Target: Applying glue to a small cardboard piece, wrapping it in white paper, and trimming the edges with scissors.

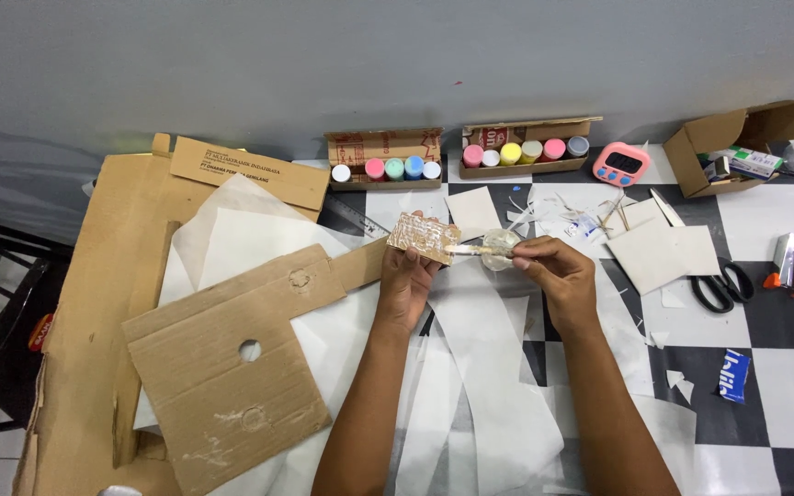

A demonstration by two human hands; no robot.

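Head view looks down on both hands over a checkered bench [783, 386] littered with white paper sheets [489, 367]. Left hand [406, 285] is closed around a small cardboard piece [425, 237], thumb on top and fingers underneath, tilted so its face turns toward the right hand, probably so that face can be worked on. Face of the piece looks shiny and whitish, as if coated with glue or tape; can't tell which. Right hand [558, 271] pinches a thin pale stick [470, 249] between thumb and fingers, its tip touching the edge of the cardboard piece. Small clear cup [500, 246] sits just beside the right-hand fingertips, between the two hands; whether it's held or resting on paper is unclear. Large cardboard panel with a round hole [232, 377] lies to the left of the left hand, on top of paper. Beyond the hands, against the wall, two open boxes hold paint bottles [388, 168] in white, pink, green, blue and yellow. Pink digital timer [621, 163] further out past the right hand. Black-handled scissors [714, 285] lie to the right of the right hand, with a stapler [786, 262] further right and an open cardboard box [737, 147] beyond it
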